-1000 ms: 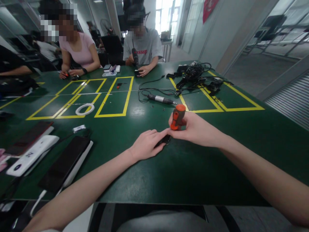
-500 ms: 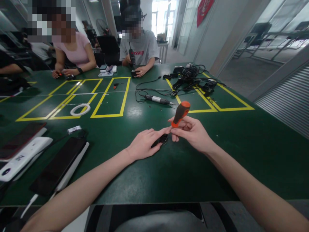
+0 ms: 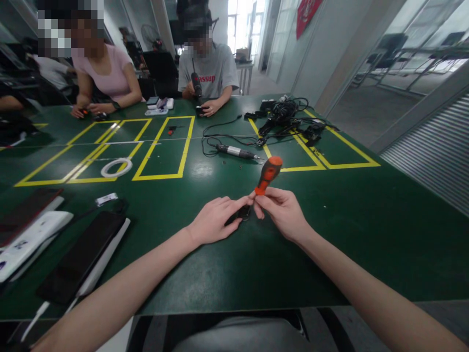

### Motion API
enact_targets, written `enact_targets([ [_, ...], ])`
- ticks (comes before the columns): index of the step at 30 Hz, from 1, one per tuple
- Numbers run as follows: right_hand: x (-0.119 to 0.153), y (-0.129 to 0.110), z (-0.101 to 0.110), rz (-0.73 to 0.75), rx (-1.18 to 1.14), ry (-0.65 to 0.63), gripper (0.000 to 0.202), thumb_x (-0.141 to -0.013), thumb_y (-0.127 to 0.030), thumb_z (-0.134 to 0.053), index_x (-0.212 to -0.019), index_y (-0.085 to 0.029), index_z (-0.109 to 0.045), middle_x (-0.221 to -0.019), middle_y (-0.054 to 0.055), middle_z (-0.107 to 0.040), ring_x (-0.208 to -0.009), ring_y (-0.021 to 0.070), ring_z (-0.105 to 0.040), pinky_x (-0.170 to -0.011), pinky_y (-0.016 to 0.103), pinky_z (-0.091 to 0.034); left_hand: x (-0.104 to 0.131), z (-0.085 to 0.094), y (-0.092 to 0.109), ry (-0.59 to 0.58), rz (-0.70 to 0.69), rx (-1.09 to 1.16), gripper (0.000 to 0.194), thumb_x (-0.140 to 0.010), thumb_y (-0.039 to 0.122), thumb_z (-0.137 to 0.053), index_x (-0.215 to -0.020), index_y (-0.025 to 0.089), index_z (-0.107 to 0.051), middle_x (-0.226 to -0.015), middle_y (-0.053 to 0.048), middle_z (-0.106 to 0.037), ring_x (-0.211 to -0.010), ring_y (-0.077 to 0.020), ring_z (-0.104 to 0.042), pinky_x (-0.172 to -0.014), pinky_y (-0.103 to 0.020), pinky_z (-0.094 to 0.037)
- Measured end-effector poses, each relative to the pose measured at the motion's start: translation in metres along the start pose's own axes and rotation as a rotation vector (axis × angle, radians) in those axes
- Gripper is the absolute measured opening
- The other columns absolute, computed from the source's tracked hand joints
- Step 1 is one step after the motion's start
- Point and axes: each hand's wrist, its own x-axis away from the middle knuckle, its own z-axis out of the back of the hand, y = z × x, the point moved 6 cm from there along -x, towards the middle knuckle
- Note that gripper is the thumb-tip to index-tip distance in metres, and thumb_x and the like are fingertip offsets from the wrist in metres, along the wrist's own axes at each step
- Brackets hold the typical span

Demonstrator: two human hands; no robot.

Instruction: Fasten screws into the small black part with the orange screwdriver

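Observation:
My right hand [image 3: 282, 210] is closed on a screwdriver [image 3: 270, 173] with an orange and dark grey handle, which tilts up and to the right. Its shaft and tip are hidden by my fingers. Under my left hand [image 3: 216, 221] lies a small black part [image 3: 244, 212], pinned to the green table between index finger and thumb. Most of that part is covered, so I cannot tell its kind. The fingertips of both hands meet beside the black part.
An electric screwdriver [image 3: 238, 151] with a cord lies ahead, near tangled black cables [image 3: 282, 117]. A white ring [image 3: 116, 167] and phones on power banks [image 3: 82, 254] are at left. Two people [image 3: 208, 68] sit across the table [image 3: 205, 283] with yellow tape outlines.
The screwdriver handle stands slightly more upright, and my right hand has shifted a little left and down. My left hand keeps its hold. The whole view has moved slightly.

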Motion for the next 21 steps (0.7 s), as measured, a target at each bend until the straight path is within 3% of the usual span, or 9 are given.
enact_targets([
  [5,0.003,0.000,-0.005,0.018,-0.136,-0.082,0.030,-0.086,-0.045,-0.082,-0.100,-0.022,-0.068,-0.072,-0.002,-0.070,-0.051,0.0097,-0.059,-0.049,0.023,-0.048,-0.001,0.001,0.001,-0.003,0.006,0.028,0.050,-0.102,0.027,-0.051,-0.150,0.018,-0.042,-0.101,-0.006,-0.070,-0.091,-0.0205,-0.066,-0.084,-0.035,-0.056],
  [12,0.006,-0.008,-0.006,0.017,0.060,-0.097,0.030,-0.076,-0.039,-0.091,-0.078,-0.018,-0.070,-0.074,0.001,-0.069,-0.052,0.0098,-0.056,-0.051,0.025,-0.051,-0.001,-0.001,-0.001,-0.009,0.023,0.035,0.054,-0.101,0.027,-0.053,-0.152,0.018,-0.042,-0.101,-0.006,-0.070,-0.092,-0.0205,-0.065,-0.083,-0.034,-0.055],
  [16,0.005,-0.007,-0.005,0.049,0.021,-0.091,0.033,-0.091,-0.050,-0.076,-0.080,-0.019,-0.072,-0.071,0.001,-0.067,-0.051,0.0099,-0.057,-0.051,0.025,-0.050,-0.001,-0.001,-0.003,-0.022,0.035,0.042,0.057,-0.101,0.028,-0.054,-0.156,0.021,-0.039,-0.100,-0.004,-0.070,-0.089,-0.0191,-0.064,-0.081,-0.032,-0.054],
  [21,0.006,-0.004,-0.005,0.081,-0.049,-0.102,0.028,-0.088,-0.044,-0.081,-0.097,-0.021,-0.068,-0.069,-0.001,-0.069,-0.051,0.0093,-0.055,-0.051,0.023,-0.046,0.000,0.000,-0.006,-0.014,0.055,0.058,0.051,-0.106,0.034,-0.051,-0.154,0.021,-0.044,-0.098,-0.005,-0.069,-0.087,-0.0184,-0.065,-0.081,-0.031,-0.054],
])
